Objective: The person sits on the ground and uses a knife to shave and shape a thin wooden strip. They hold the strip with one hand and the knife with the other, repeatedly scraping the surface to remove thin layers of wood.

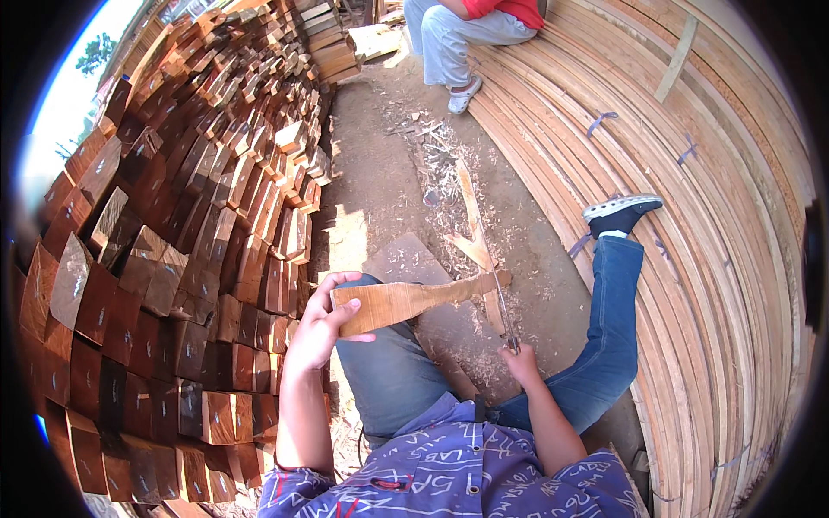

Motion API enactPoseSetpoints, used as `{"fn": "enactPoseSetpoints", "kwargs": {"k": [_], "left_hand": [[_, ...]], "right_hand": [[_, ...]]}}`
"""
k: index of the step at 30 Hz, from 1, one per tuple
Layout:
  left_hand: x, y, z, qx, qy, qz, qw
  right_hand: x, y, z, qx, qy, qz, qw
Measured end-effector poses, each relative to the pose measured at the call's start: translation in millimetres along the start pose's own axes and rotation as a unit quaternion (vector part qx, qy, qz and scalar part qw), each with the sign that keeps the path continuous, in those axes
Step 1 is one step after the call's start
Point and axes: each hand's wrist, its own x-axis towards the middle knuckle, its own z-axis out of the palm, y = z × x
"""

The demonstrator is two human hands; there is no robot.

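My left hand [318, 326] is closed round the broad end of a paddle-shaped piece of wood [406, 299], which lies crosswise over my bent leg, its narrow end to the right. In my right hand [522, 363] is the handle of a long, thin-bladed knife [503, 315]. The blade points away from me and meets or crosses the piece's narrow end; I cannot tell whether it touches. A forked length of pale wood [473, 245] lies beneath and beyond that end.
Stacked brown timber blocks [181, 259] rise along the left. Long sawn planks [691, 285], tied with strips, run along the right, my shoe [622, 209] against them. Wood shavings [432, 155] litter the ground. Another person [471, 34] sits on the planks at the far end.
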Motion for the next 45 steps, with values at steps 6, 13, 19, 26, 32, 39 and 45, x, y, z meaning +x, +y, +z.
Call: {"fn": "enactPoseSetpoints", "kwargs": {"k": [6, 13, 19, 26, 32, 39, 45], "left_hand": [[-3.3, -17.1, -16.4, -0.113, -0.042, 0.004, 0.993], [9.5, -40.8, -24.6, -0.292, 0.019, 0.029, 0.956], [8.7, -36.1, -6.9, -0.220, 0.083, 0.041, 0.971], [38.0, -37.1, -37.8, 0.262, 0.175, 0.156, 0.936], [30.9, -6.1, -34.2, 0.321, 0.118, 0.174, 0.924], [26.3, 15.7, 7.0, 0.477, 0.130, 0.176, 0.851], [20.2, 9.8, 29.4, 0.448, 0.113, 0.183, 0.868]], "right_hand": [[1.3, -0.8, -7.0, 0.110, 0.007, 0.092, 0.990], [2.5, -6.8, -14.4, 0.245, 0.007, 0.204, 0.948], [16.1, 14.9, -17.9, 0.299, -0.013, 0.282, 0.912], [18.3, 19.7, -14.8, 0.299, -0.034, 0.291, 0.908], [17.8, 19.9, -8.6, 0.243, -0.053, 0.250, 0.936], [-3.7, -14.4, -6.6, 0.190, 0.012, 0.164, 0.968], [-52.5, -110.6, -3.0, 0.191, -0.033, 0.052, 0.980]]}}
